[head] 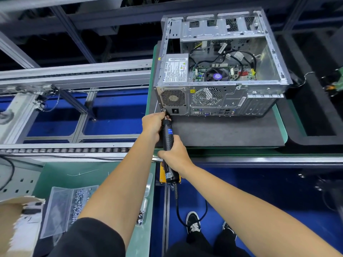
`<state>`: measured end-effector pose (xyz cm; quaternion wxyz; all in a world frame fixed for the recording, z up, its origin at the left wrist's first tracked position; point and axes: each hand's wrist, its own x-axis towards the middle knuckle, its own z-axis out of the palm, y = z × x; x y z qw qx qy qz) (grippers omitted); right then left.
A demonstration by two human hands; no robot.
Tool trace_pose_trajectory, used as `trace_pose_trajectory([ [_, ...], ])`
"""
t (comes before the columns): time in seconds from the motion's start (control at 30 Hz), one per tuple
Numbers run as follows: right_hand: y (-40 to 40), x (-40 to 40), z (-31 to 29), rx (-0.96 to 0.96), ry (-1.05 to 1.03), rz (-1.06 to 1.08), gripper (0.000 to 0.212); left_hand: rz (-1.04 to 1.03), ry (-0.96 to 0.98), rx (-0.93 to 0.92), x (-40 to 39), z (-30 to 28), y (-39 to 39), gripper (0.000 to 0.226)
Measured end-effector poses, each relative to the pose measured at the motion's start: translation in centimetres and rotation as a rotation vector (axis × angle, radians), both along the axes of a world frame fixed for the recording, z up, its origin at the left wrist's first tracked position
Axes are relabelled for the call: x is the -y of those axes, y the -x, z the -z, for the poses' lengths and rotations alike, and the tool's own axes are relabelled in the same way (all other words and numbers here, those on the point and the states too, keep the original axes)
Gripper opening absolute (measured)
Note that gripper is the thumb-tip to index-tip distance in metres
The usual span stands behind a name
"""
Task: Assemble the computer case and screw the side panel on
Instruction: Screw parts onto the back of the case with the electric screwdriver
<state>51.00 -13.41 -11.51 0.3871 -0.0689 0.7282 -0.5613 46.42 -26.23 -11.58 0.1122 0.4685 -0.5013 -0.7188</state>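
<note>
An open silver computer case (219,86) lies on its side on a dark mat (222,132), rear panel facing me, motherboard and cables showing from above. A black electric screwdriver (168,138) points at the lower left corner of the rear panel, by the power supply. My right hand (173,154) grips the screwdriver's body. My left hand (153,123) pinches the screwdriver's tip end at the case corner; whether a screw sits there is hidden by the fingers. No side panel is on the case.
The mat sits on a green pallet (282,130) on a conveyor line (74,75). A clear bag of screws (74,204) lies on the green bench at lower left, beside torn cardboard (14,219). The screwdriver's cable (178,210) hangs toward the blue floor by my shoes.
</note>
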Motion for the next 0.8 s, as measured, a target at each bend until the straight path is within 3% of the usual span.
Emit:
trace_pose_trajectory([
  [0.5, 0.1, -0.2, -0.3, 0.048, 0.015, 0.012, 0.043, 0.003, 0.12, 0.101, -0.2, -0.4, -0.3, 0.008],
  [0.8, 0.7, -1.1, -0.9, 0.054, 0.017, -0.026, 0.044, -0.018, 0.07, 0.075, -0.5, -0.4, 0.2, 0.011],
])
